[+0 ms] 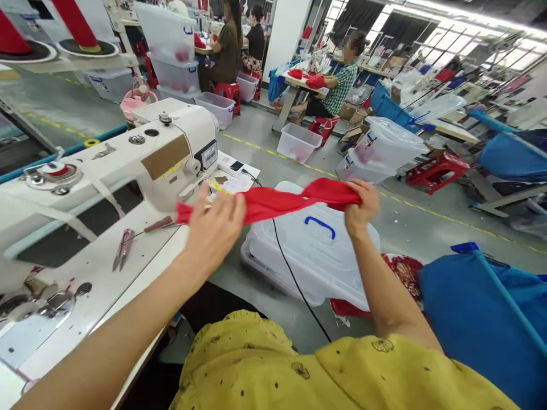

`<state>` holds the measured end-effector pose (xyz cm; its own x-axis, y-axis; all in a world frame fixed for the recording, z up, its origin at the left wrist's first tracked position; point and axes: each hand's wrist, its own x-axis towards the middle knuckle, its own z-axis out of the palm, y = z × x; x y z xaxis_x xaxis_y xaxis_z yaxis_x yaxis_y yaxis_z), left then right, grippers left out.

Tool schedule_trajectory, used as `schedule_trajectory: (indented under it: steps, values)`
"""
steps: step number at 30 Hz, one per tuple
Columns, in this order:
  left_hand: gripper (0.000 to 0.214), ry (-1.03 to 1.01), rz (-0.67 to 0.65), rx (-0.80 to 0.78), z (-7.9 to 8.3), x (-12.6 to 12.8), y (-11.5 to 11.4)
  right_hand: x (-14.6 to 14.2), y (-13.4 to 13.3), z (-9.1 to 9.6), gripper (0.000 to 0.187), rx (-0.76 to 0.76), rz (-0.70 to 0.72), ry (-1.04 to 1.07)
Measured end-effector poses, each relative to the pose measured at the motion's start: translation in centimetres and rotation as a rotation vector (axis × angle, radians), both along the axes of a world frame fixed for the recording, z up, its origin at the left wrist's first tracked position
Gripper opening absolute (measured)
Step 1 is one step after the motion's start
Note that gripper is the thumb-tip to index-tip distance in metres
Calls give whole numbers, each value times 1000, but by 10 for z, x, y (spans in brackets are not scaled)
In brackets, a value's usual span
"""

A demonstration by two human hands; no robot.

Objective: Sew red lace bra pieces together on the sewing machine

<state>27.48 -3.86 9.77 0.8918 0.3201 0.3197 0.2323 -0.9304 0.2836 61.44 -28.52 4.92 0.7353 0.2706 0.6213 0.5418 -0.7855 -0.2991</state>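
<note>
A long strip of red fabric point(277, 204) is stretched between my two hands, slightly twisted near its middle. My left hand point(216, 228) grips it near one end, beside the edge of the sewing machine table, and a short red tail sticks out past the fingers. On the right, my right hand point(361, 208) is closed around the other end, above a lidded clear plastic box point(290, 245). The white sewing machine point(171, 148) stands to the left. Pink thread snips point(123, 249) and a tool with a brown handle point(158, 224) lie on its bed.
A black cable point(284, 259) hangs in front of the box. To the right is a blue cloth bin point(478, 307). Stacked clear boxes point(380, 148) and a red stool point(440, 173) stand beyond. A person in a checked shirt point(344, 88) sits at another machine.
</note>
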Motion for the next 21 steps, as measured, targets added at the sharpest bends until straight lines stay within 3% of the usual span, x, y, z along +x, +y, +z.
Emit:
schedule_trajectory:
  steps: [2, 4, 5, 8, 10, 12, 14, 18, 21]
  values:
    - [69, 18, -248, 212, -1, 41, -13, 11, -60, -11, 68, -16, -149, 42]
    - [69, 117, -268, 292, -26, 57, -24, -2, -109, -31, 63, -88, -169, 153]
    - [69, 166, -289, 311, -44, 53, -27, -13, -127, -44, 56, -126, -175, 216]
    - [64, 182, -341, 341, -92, 1, -26, -40, -148, -81, 43, -204, -230, 355]
    - [56, 77, -298, 362, -111, -50, -23, -41, -133, -98, 46, -216, -254, 374]
    - [51, 3, -186, 342, -118, -98, -21, -28, -93, -105, 50, -207, -211, 359]
    - [48, -54, -39, 263, -119, -139, -21, -11, -31, -101, 50, -201, -78, 336]
    - [62, -141, 109, 204, -122, -201, -24, 10, 130, -78, 48, -223, 242, 276]
    - [72, -192, 219, 277, -129, -244, -30, 6, 244, -62, 57, -272, 423, 236]
